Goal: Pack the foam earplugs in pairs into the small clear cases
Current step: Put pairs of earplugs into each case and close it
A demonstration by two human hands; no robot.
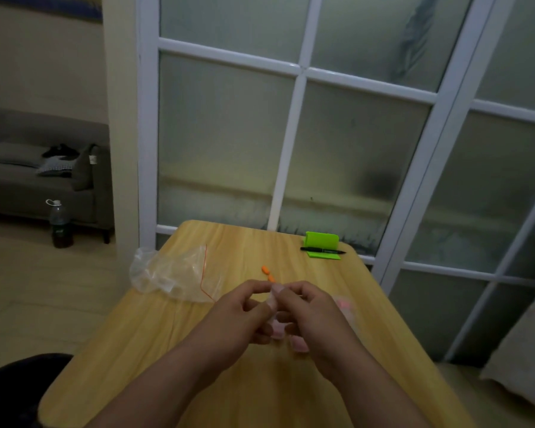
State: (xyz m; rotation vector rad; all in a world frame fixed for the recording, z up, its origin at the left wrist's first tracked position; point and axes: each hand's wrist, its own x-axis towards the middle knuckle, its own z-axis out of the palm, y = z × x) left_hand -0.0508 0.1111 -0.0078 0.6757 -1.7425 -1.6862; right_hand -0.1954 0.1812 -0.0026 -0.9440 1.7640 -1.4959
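1. Hands are meeting over the middle of the wooden table: the left hand and right hand are curling their fingertips together and pinching a small clear case between them; it is too blurred to tell whether it is open.
2. Two orange foam earplugs are lying on the table just beyond the fingertips, apart from both hands.
3. More small clear pieces are showing under the right hand, and a blurred pinkish clear heap is sitting just beside its far side.
4. A crumpled clear zip bag with a red strip is lying to the left, overhanging the table's left edge.
5. A green holder with a black pen across it is standing near the far right corner, well apart from the hands.
6. Bare tabletop is stretching between the earplugs and the far edge, which is sitting close to a frosted glass door.
7. A grey sofa and a bottle are standing on the floor far left.
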